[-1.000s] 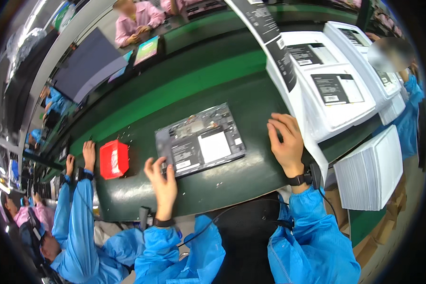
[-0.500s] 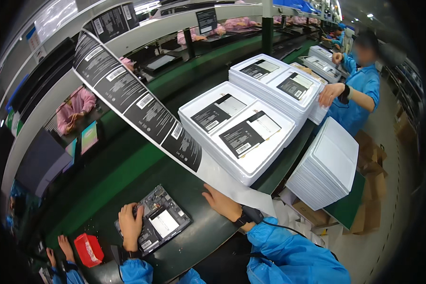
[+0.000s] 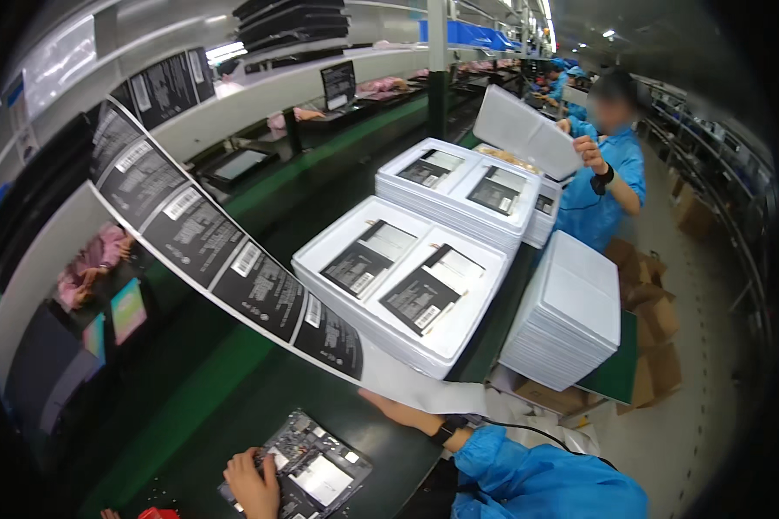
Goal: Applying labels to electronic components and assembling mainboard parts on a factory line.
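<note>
My left hand (image 3: pixel 253 483) rests on an opened tablet-like device (image 3: pixel 352 458) with a bare circuit board and a black and white battery. Its fingers are spread over the device's left side and hold nothing I can see. My right hand (image 3: pixel 400 413) reaches in beside the pale lower end of a long strip of black printed labels (image 3: pixel 255 281). That strip covers most of its fingers, so whether they grip it cannot be told. The strip curves up toward the upper left. Flat black and white batteries (image 3: pixel 424 298) lie in the white tray (image 3: pixel 446 359) beyond my right hand.
More stacked trays (image 3: pixel 472 216) stand behind. A tall pile of white trays (image 3: pixel 563 320) is at the right, near cardboard boxes (image 3: pixel 653 346). A co-worker in blue (image 3: pixel 610 164) holds up a white tray (image 3: pixel 528 130). A red container (image 3: pixel 158 513) shows at the lower edge.
My view has shifted, so the device and my left hand appear lower. My right hand sits further under the strip's end. The co-worker has lifted a white tray.
</note>
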`<state>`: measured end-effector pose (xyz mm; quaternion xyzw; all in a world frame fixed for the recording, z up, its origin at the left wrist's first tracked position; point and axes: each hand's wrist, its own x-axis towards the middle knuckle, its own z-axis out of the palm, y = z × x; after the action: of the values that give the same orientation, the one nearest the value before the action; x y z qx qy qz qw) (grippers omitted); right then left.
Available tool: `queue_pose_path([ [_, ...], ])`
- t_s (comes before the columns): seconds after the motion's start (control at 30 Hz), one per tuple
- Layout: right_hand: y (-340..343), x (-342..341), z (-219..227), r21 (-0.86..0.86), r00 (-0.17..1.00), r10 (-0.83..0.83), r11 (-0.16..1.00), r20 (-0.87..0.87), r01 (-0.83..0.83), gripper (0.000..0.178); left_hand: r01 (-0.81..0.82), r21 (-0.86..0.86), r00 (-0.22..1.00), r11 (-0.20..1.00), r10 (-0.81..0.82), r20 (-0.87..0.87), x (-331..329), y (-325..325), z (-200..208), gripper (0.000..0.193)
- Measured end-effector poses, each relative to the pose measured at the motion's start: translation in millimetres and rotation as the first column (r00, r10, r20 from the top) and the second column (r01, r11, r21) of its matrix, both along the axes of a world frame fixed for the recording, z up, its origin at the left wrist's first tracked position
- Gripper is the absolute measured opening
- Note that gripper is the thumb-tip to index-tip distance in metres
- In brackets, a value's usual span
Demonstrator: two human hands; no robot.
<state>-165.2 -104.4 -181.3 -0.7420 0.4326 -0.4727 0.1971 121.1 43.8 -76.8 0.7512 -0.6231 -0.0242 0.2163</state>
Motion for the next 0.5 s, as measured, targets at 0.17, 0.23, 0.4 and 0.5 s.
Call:
queue_pose_path([
  [0.17,-4,-8,-20,0.166,0.993,0.058,0.985,-0.099,-0.042,0.043,0.010,0.012,1.000,1.000,-0.010,0.030,6,-2,0,0.033],
  [0.23,-1,-10,6,0.166,0.998,0.028,0.986,-0.062,-0.018,0.043,0.062,-0.232,0.997,0.971,-0.071,-0.031,3,-9,-2,0.035],
  [0.4,5,-2,31,0.287,0.984,0.065,0.952,0.166,-0.111,0.034,-0.069,-0.337,0.945,0.939,-0.046,-0.322,0,-4,-11,0.032],
  [0.5,12,-11,34,0.530,0.990,0.116,0.836,0.081,-0.142,0.028,-0.060,-0.327,0.944,0.943,-0.053,-0.326,6,1,-8,0.045],
])
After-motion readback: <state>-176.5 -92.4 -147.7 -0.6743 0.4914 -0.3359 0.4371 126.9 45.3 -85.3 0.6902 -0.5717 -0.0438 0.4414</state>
